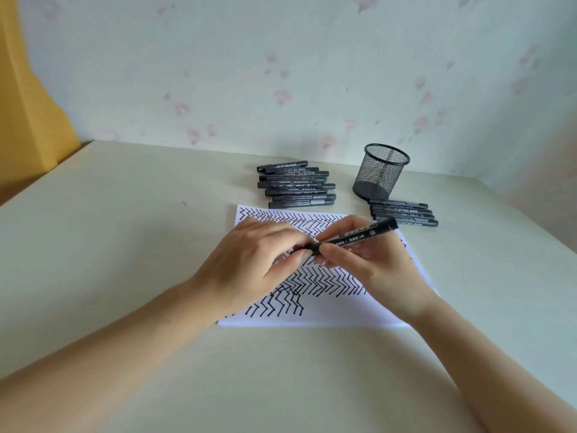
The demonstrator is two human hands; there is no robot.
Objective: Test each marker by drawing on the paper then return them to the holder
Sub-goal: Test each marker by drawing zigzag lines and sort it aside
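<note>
A black marker (359,235) is held above the white paper (327,310), which is covered with rows of black zigzag lines. My right hand (371,264) grips the marker's barrel. My left hand (249,264) pinches its left end, where the cap sits, between thumb and fingers. A black mesh holder (379,171) stands upright behind the paper at the right and looks empty. Several black markers (295,184) lie in a stack behind the paper. Several more markers (404,212) lie in front of the holder.
The pale table (125,229) stretches wide to the left and toward me. A floral wall stands right behind the holder and markers. A yellow surface (28,89) rises at the far left. The table's right edge runs close past the holder.
</note>
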